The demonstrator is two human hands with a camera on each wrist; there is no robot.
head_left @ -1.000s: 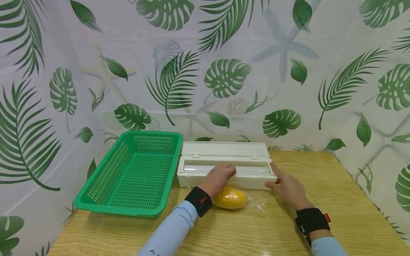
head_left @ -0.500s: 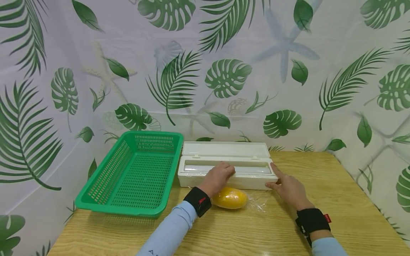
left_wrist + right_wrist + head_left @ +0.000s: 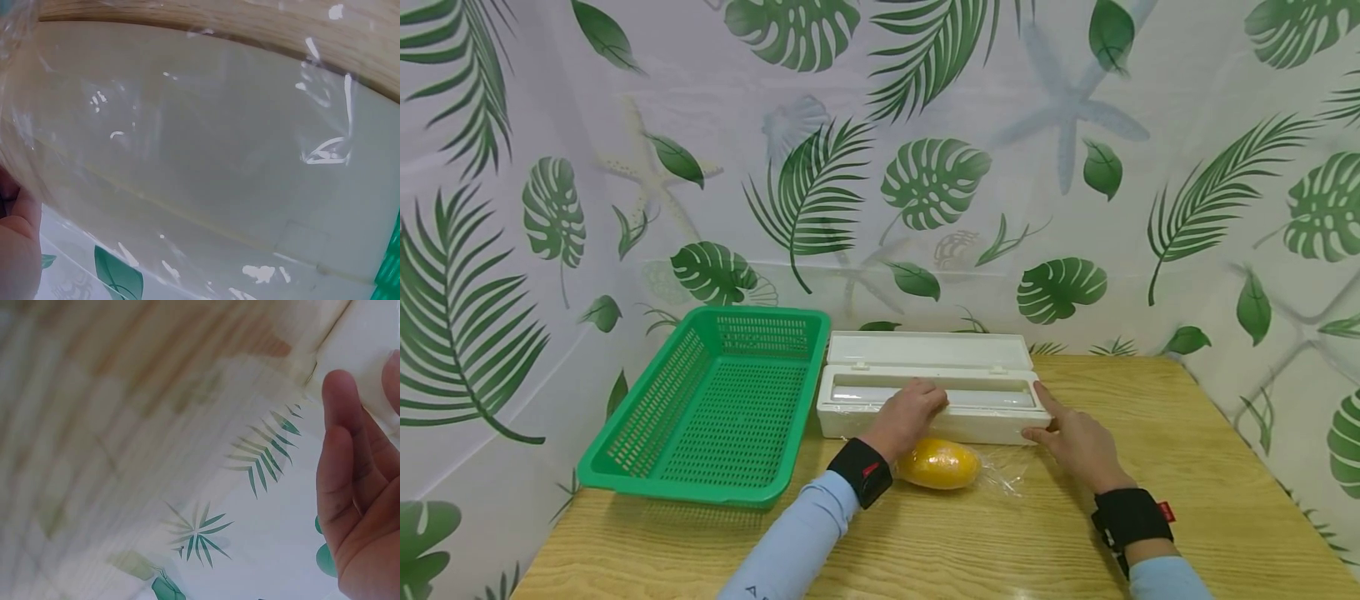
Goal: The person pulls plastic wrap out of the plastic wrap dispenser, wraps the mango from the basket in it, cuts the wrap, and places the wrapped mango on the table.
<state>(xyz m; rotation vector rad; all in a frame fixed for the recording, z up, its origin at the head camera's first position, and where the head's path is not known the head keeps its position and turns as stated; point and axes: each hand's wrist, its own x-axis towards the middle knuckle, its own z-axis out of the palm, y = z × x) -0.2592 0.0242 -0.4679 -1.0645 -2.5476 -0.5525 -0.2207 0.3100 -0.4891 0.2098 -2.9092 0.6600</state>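
Observation:
A white cling film dispenser box (image 3: 985, 429) lies across the table with its lid raised behind and a film roll (image 3: 985, 397) inside. My left hand (image 3: 906, 421) has its fingers bent over the box's front edge; I cannot tell whether they pinch anything. Loose cling film (image 3: 325, 153) spreads before the box in the left wrist view. At the box's right end, the index finger and thumb of my right hand (image 3: 1078, 446) grip the corner. Between the wrists sits a yellow, mango-like fruit (image 3: 940, 464) under clear film, which trails off crumpled to its right.
On the left stands a green plastic basket (image 3: 730, 496) with nothing in it, its rim close to the box's left end. A leaf-print sheet (image 3: 925, 275) hangs behind the wooden table (image 3: 970, 550) and along both sides.
My left hand has slid slightly left along the box's front edge. The right hand, box and fruit keep their places.

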